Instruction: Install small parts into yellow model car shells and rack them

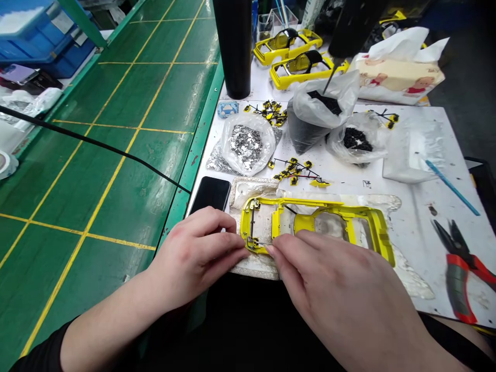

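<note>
A yellow model car body shell (277, 225) lies with its inside facing up on a whitish, worn foam block (259, 266). My left hand (205, 250) is closed, its fingertips against the near left corner of the shell. The fingers of my right hand (329, 279) are pinched together over the near side of the shell. A thin metallic thing (264, 244) sticks out of that pinch toward a small silvery part (252, 243) in the corner. Most of the thin thing is hidden by the fingers. A dark bar (252, 221) runs across the shell's left end.
Behind the shell are a bag of silvery pieces (246, 144), bags of black parts (325, 103) (356, 139), and yellow-black parts on sprues (296, 170). A phone (211, 194) lies left, pliers (461, 268) right. Two yellow car shells (284, 72) and a tissue pack (399, 72) stand farther back.
</note>
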Available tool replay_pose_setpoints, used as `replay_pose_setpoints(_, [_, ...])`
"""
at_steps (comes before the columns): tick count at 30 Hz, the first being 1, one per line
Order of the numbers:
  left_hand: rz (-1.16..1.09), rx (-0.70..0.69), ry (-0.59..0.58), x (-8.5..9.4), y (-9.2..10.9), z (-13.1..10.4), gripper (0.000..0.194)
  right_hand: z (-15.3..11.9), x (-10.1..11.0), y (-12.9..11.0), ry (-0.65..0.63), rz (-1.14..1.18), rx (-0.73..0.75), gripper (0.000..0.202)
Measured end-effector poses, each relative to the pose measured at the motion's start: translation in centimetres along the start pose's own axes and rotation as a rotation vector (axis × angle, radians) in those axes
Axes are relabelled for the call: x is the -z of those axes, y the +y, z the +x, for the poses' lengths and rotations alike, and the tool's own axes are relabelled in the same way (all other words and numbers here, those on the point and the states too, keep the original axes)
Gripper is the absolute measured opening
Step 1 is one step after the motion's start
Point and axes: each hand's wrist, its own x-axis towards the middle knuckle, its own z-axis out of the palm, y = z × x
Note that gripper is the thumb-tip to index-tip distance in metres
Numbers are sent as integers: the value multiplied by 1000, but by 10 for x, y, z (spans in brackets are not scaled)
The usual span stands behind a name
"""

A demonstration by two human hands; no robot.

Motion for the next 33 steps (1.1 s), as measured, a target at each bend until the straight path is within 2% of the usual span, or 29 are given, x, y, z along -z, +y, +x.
replay_pose_setpoints(7, [24, -37, -28, 0, -4, -1, 18, 2, 2, -3, -8, 20, -45, 20])
replay_pose_setpoints(15, [69, -65, -52, 2, -6, 0, 19, 1, 7, -3, -19, 26, -65, 25])
replay_pose_setpoints(19, [103, -94, -53, 3, -6, 2, 18, -7, 11, 14, -10, 56, -79, 21])
replay_pose_setpoints(26, [183, -187, -90, 5, -4, 10, 16, -19, 18, 51, 98, 102, -166, 37])
replay_pose_setpoints(31, [168, -140, -214, 24, 7, 23, 19, -29, 23, 69, 183, 103, -218, 38])
replay_pose_setpoints(33, [131, -139, -215, 35, 6, 35, 19, -34, 23, 74, 192, 133, -257, 35])
